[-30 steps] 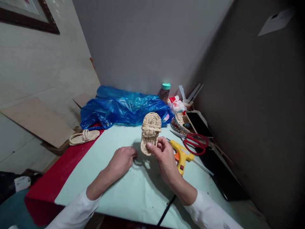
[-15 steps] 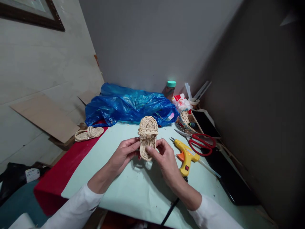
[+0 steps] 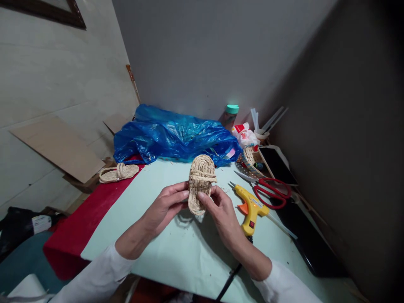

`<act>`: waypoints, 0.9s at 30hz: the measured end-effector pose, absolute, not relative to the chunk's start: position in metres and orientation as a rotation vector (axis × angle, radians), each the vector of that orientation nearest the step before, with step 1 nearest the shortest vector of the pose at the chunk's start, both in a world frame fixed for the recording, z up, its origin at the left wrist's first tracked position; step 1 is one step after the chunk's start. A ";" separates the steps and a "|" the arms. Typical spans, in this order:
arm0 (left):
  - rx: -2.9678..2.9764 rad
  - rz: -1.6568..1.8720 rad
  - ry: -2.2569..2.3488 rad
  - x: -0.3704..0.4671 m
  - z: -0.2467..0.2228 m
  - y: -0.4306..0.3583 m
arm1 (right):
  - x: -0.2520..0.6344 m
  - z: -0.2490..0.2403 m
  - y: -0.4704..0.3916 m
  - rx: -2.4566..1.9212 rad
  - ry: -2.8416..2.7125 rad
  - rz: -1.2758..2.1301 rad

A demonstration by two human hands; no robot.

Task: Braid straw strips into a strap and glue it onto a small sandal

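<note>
A small woven straw sandal (image 3: 203, 168) with a strap across its middle is held up above the table. My left hand (image 3: 168, 206) pinches its left edge, fingers closed. On the other side my right hand (image 3: 221, 210) grips the lower right part, with the thumb pressed on the sole's face. A matching straw sandal (image 3: 119, 172) lies on the red cloth at the left. Just right of my right hand rests a yellow glue gun (image 3: 251, 208) with a glue stick in its back end. Red-handled scissors (image 3: 273, 192) lie behind the glue gun.
A crumpled blue plastic bag (image 3: 176, 139) covers the back of the pale green tabletop (image 3: 151, 256). At the right are a basket (image 3: 251, 158), a tablet (image 3: 277, 165) and a black flat object (image 3: 311, 235). A bottle (image 3: 231, 115) stands against the wall; cardboard (image 3: 59, 147) leans at the left.
The held sandal has turned slightly, its strap end now jutting right. Both hands keep their hold. The whole view has shifted a little.
</note>
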State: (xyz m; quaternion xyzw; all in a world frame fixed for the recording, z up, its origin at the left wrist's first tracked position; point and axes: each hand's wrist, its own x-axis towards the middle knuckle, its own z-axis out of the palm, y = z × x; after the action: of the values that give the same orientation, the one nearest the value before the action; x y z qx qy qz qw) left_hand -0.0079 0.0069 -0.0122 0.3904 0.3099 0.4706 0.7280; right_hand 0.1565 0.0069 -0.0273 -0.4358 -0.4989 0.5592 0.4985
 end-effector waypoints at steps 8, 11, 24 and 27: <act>0.683 0.946 0.545 -0.010 -0.012 0.010 | 0.160 -0.022 0.003 -1.070 -1.368 1.324; 0.607 1.024 0.551 -0.012 -0.013 0.013 | 0.164 -0.019 0.003 -1.138 -1.475 1.143; 0.591 1.155 0.584 -0.007 -0.022 0.015 | 0.162 -0.019 -0.005 -0.865 -2.079 0.126; 0.619 1.129 0.600 -0.006 -0.023 0.015 | 0.163 -0.021 -0.003 -0.868 -2.063 0.090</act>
State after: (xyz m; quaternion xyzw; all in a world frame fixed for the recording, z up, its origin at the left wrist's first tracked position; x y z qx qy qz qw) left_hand -0.0061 0.0147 -0.0232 0.2841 0.2752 0.5183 0.7582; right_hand 0.1625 -0.0028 -0.0208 -0.3487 -0.8289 0.0362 0.4360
